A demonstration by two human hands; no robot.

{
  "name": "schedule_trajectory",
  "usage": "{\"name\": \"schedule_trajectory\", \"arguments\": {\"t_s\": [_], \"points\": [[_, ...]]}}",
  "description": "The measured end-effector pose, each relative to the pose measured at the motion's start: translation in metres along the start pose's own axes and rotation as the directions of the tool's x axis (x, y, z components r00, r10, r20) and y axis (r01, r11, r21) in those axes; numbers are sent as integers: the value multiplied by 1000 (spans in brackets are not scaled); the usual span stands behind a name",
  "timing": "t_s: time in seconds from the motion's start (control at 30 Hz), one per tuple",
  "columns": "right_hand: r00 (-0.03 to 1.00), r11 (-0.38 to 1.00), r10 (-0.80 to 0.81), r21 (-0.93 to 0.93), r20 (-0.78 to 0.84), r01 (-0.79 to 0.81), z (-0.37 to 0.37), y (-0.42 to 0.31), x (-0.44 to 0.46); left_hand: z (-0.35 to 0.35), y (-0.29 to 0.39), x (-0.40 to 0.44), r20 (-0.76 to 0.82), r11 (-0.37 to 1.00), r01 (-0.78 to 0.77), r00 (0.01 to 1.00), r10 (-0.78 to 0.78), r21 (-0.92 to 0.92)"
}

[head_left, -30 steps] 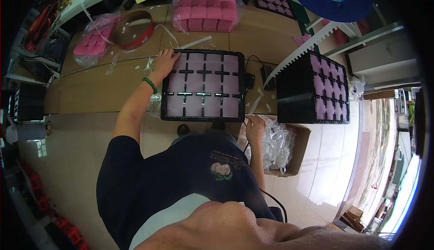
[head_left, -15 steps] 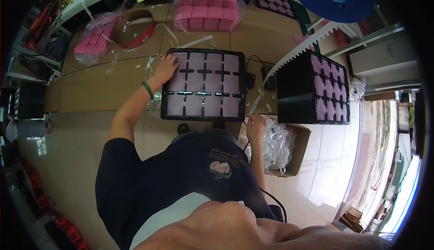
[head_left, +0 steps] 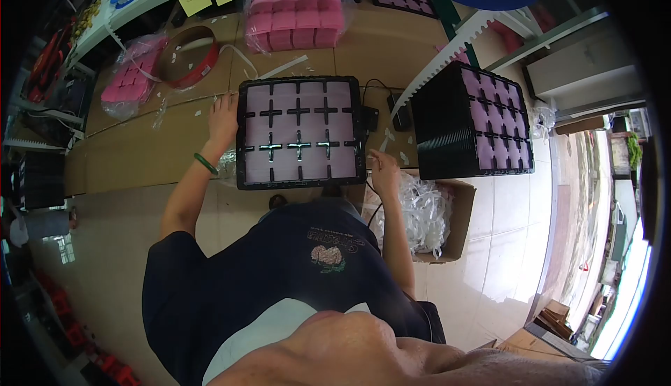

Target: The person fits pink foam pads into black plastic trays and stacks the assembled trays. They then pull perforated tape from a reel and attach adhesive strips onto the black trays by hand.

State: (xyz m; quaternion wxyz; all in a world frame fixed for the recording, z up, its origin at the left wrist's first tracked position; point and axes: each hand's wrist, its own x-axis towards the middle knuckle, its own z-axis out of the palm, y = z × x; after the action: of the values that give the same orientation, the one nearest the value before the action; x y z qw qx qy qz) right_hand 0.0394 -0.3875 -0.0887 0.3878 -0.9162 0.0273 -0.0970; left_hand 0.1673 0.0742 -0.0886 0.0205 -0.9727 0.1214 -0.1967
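A black tray (head_left: 300, 133) with pale purple sheets and black cross-shaped dividers lies at the middle of the table's front edge. My left hand (head_left: 223, 122) rests just left of the tray, fingers stretched out over the brown table surface and nothing in them. Close to the tray's lower right side is my right hand (head_left: 384, 171), its fingers loosely bent and slightly apart, with no held object visible. Farther right stands a tall stack of black trays (head_left: 440, 124), its near face showing purple squares and black crosses.
Behind are wrapped pink blocks (head_left: 295, 17), a red-brown ring (head_left: 203, 71) and a flatter pink pack (head_left: 133, 78). A toothed white strip (head_left: 447, 54) slants above the stack. Black adapters (head_left: 400, 111) lie near it. Below right is a carton of white scraps (head_left: 423, 218).
My left hand has left the tray's upper left corner and moved onto the table. My right hand has risen along the tray's right side. The whole view has shifted slightly.
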Motion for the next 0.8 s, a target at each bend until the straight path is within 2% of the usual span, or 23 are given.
{"name": "schedule_trajectory", "arguments": {"t_s": [0.07,0.1,0.13,0.23,0.33,0.43,0.53,0.6,0.67,0.73,0.8], "points": [[999,999,45,-1,1,-45,10,-5,20,15,1,-30,59,936,289,957,-283,-200],[997,996,78,-36,11,-77,16,-6,28,28,-3,-46,230,848,445,892,-390,-288],[993,991,113,-72,21,-111,24,-4,37,43,-7,-61,406,729,596,791,-458,-337],[973,979,202,-32,111,-199,53,14,55,68,-4,-97,567,297,734,667,-483,-611],[964,973,219,-103,151,-205,61,17,58,76,0,-111,536,273,695,699,-474,-665],[938,952,306,-66,160,-300,62,11,59,71,5,-111,491,292,684,700,-518,-668],[962,957,271,-110,19,-267,58,0,54,48,9,-105,422,388,626,761,-492,-677],[953,953,302,-45,33,-301,49,-11,49,32,10,-102,344,527,596,794,-502,-606],[953,953,304,16,17,-304,32,-20,41,40,-9,-108,408,432,622,770,-491,-653],[959,958,281,73,-33,-278,16,-34,28,-25,10,-86,388,371,565,803,-453,-737],[941,933,306,239,-141,-268,-28,-61,11,-79,27,-67,363,257,483,842,-400,-837]]}}
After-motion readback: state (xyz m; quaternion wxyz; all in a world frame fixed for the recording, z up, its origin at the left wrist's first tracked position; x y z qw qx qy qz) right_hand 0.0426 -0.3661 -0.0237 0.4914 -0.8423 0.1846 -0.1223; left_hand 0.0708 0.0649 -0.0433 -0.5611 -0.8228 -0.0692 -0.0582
